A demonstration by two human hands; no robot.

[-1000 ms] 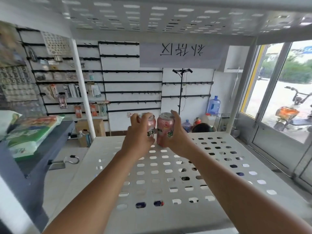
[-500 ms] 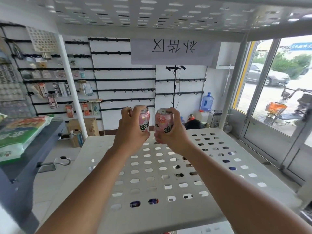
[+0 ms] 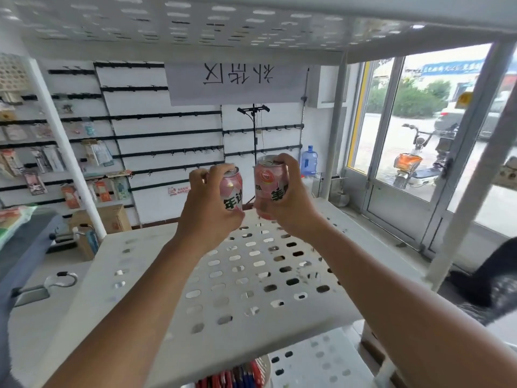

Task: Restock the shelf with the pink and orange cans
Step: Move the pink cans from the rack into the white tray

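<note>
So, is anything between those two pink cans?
Nothing: in the head view a narrow bare gap separates the left can from the right can; only the far wall shows through it.

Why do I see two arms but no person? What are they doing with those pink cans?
There is no machine here, just a person. The camera sits on the person's head and looks forward and down. So you see what they see, and never their face.

The left hand holds one pink can. The right hand holds a second can. Both cans are upright and side by side.

Below the hands is a white shelf full of little holes. A top shelf hangs overhead. The cans are at the far end of the white shelf. I cannot tell whether they touch it yet.

Behind them is a shop wall with hooks. On the right is a glass door.
</note>
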